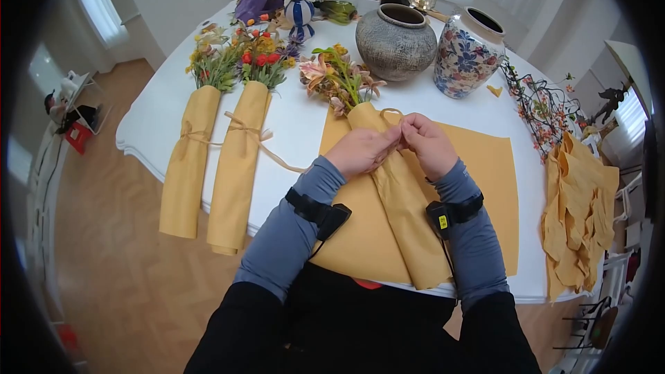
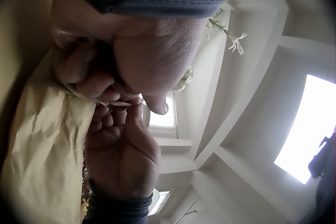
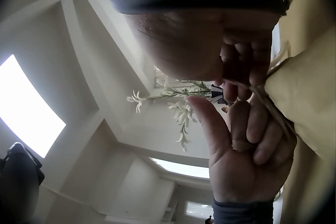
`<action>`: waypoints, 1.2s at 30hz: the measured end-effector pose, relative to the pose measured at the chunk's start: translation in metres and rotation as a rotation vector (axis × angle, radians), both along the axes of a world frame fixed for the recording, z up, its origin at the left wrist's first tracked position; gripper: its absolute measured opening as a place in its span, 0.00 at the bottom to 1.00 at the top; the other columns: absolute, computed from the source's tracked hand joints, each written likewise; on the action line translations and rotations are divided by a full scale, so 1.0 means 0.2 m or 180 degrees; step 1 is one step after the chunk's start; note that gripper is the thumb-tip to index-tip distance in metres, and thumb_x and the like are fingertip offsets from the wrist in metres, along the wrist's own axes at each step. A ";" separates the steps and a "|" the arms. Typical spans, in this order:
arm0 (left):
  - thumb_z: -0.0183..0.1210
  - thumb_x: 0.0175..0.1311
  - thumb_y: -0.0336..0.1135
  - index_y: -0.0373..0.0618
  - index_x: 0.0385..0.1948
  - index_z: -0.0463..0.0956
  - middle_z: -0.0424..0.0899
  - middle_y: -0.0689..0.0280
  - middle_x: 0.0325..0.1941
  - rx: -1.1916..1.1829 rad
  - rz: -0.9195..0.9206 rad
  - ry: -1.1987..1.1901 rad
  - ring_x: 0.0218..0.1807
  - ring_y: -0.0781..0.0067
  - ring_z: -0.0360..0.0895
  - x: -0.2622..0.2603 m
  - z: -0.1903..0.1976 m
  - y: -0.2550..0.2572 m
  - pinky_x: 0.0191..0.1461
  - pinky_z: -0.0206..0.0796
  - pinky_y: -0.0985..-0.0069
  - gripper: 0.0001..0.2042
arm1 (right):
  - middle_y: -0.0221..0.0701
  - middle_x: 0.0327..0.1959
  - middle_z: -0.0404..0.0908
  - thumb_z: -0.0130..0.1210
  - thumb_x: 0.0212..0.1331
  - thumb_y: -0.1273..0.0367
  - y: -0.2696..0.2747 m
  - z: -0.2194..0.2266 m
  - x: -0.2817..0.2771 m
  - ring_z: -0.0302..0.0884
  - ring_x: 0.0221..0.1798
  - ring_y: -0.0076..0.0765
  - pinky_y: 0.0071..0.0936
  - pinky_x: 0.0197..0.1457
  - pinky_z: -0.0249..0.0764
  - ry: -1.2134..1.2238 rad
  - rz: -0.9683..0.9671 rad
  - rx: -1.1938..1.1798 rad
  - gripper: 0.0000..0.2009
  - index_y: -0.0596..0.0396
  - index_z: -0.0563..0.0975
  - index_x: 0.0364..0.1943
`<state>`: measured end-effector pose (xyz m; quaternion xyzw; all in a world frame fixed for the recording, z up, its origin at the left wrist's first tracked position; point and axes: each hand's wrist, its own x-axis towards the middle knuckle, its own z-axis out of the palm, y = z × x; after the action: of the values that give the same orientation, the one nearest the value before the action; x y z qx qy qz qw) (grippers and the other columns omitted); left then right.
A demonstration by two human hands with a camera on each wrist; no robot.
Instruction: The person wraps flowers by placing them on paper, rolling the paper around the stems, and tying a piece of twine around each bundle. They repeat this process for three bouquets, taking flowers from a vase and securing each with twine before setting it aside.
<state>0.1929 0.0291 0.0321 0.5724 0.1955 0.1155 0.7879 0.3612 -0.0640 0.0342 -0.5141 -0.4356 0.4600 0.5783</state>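
A paper-wrapped bouquet (image 1: 409, 221) lies on a flat sheet of tan paper (image 1: 478, 201), its pink and yellow flowers (image 1: 339, 76) pointing away from me. My left hand (image 1: 364, 150) and right hand (image 1: 429, 145) meet over the upper part of the roll, fingertips close together. Between them runs a thin tan ribbon (image 2: 122, 103), pinched by the fingers of both hands; a loop of it stands out beyond the knuckles. In the right wrist view, the ribbon (image 3: 274, 109) passes against the wrapping paper, with several fingers of the left hand (image 3: 247, 166) curled beside it.
Two tied paper-wrapped bouquets (image 1: 190, 173) lie on the left of the white table (image 1: 291, 121). A grey vase (image 1: 395, 45), a floral vase (image 1: 470, 55) and a striped vase (image 1: 300, 17) of white lilies stand behind. Crumpled tan paper (image 1: 578, 215) and berry branches (image 1: 540, 100) are at right.
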 end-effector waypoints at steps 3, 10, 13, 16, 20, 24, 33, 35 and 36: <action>0.52 0.74 0.57 0.47 0.20 0.70 0.62 0.75 0.16 0.0040 -0.0030 -0.0012 0.17 0.83 0.56 0.00 -0.01 0.00 0.22 0.48 0.81 0.25 | 0.25 0.30 0.77 0.46 0.75 0.69 0.01 0.00 0.02 0.73 0.32 0.21 0.21 0.39 0.72 0.0118 0.0054 -0.0032 0.06 0.56 0.73 0.45; 0.57 0.70 0.59 0.49 0.16 0.67 0.61 0.76 0.15 -0.0046 0.0249 -0.0004 0.17 0.83 0.55 -0.05 0.03 0.04 0.22 0.48 0.81 0.27 | 0.29 0.23 0.79 0.53 0.69 0.66 -0.04 0.01 -0.02 0.74 0.26 0.24 0.26 0.33 0.71 -0.1867 0.0244 -0.0563 0.09 0.58 0.79 0.38; 0.56 0.70 0.60 0.50 0.17 0.64 0.62 0.74 0.17 -0.0222 0.0254 -0.0414 0.17 0.82 0.58 -0.06 0.03 0.05 0.21 0.50 0.80 0.27 | 0.33 0.24 0.81 0.56 0.66 0.66 -0.06 0.04 -0.05 0.77 0.27 0.29 0.29 0.36 0.74 -0.2413 0.0356 -0.0724 0.10 0.59 0.82 0.38; 0.54 0.70 0.61 0.50 0.18 0.62 0.63 0.72 0.20 -0.0323 0.0396 -0.0829 0.19 0.80 0.61 -0.07 0.04 0.06 0.23 0.54 0.80 0.27 | 0.36 0.27 0.84 0.56 0.64 0.66 -0.07 0.06 -0.05 0.80 0.30 0.33 0.31 0.40 0.77 -0.2577 0.0459 -0.0644 0.11 0.59 0.83 0.40; 0.54 0.69 0.61 0.48 0.19 0.64 0.67 0.69 0.23 -0.0228 0.0749 -0.1206 0.25 0.75 0.69 -0.06 0.00 0.06 0.29 0.62 0.78 0.27 | 0.40 0.32 0.86 0.55 0.64 0.65 -0.07 0.06 -0.05 0.83 0.35 0.35 0.30 0.45 0.78 -0.2451 0.0825 -0.0606 0.13 0.58 0.83 0.44; 0.56 0.69 0.60 0.43 0.27 0.75 0.74 0.68 0.30 0.0315 0.0681 -0.1337 0.33 0.74 0.72 -0.03 -0.08 0.12 0.42 0.66 0.77 0.25 | 0.31 0.31 0.85 0.57 0.66 0.65 -0.08 0.01 -0.03 0.79 0.33 0.23 0.25 0.42 0.76 -0.2415 0.1073 -0.0250 0.13 0.60 0.83 0.47; 0.58 0.71 0.38 0.41 0.76 0.40 0.61 0.55 0.75 0.0165 0.0676 -0.2106 0.66 0.64 0.70 -0.02 0.02 0.04 0.66 0.65 0.71 0.40 | 0.28 0.27 0.82 0.53 0.71 0.62 -0.07 0.08 -0.06 0.77 0.33 0.22 0.22 0.43 0.75 -0.2385 0.1100 -0.0665 0.14 0.59 0.84 0.41; 0.58 0.72 0.39 0.40 0.76 0.41 0.62 0.54 0.74 0.0333 0.0810 -0.1824 0.64 0.63 0.73 0.00 -0.01 0.04 0.63 0.67 0.72 0.39 | 0.27 0.29 0.82 0.51 0.73 0.63 -0.05 0.04 -0.04 0.77 0.34 0.21 0.21 0.44 0.74 -0.1946 0.1079 -0.0813 0.14 0.60 0.83 0.41; 0.58 0.72 0.39 0.40 0.76 0.41 0.62 0.53 0.73 0.0498 0.0949 -0.1535 0.61 0.63 0.75 0.01 -0.03 0.05 0.60 0.70 0.74 0.39 | 0.26 0.31 0.82 0.49 0.74 0.63 -0.04 0.02 -0.03 0.77 0.35 0.21 0.20 0.45 0.74 -0.1499 0.1061 -0.0956 0.15 0.60 0.82 0.41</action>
<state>0.1947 0.0387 0.0264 0.5524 0.0751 0.3773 0.7395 0.3561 -0.0724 0.0383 -0.6076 -0.5628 0.4758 0.2961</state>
